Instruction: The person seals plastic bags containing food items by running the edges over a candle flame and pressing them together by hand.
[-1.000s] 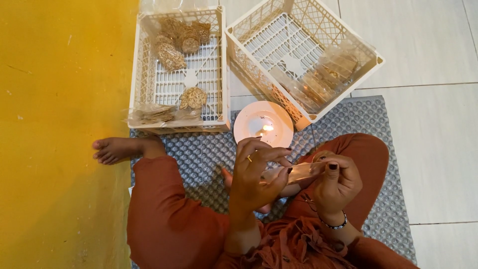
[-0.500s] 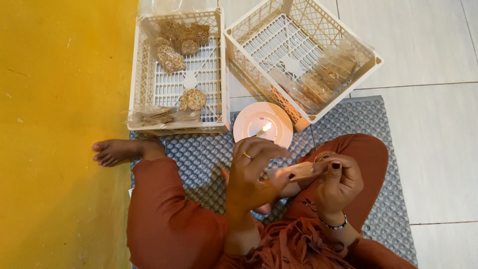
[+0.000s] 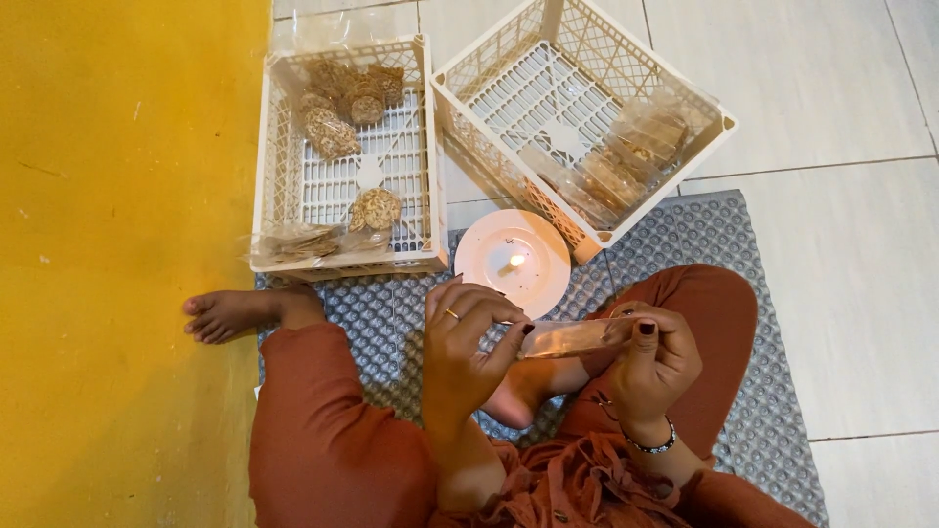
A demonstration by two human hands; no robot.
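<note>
Above the fingers: two cream crates [image 3: 344, 156] and a pink plate [image 3: 514, 259] with a lit candle [image 3: 513, 262].

Beyond the fingertips, the left crate holds bagged snacks [image 3: 377, 207]. Left hand [image 3: 462, 354] and right hand [image 3: 658, 364] each pinch one end of a clear plastic packet [image 3: 570, 337], stretched level between them, just below the plate.

Two crates stand side by side on the far floor: left crate [image 3: 266, 166] and right crate [image 3: 685, 161] (both holding packets). The saucer [image 3: 484, 269] with a candle [image 3: 511, 264] sits nearer, on the mat [image 3: 391, 303].
</note>
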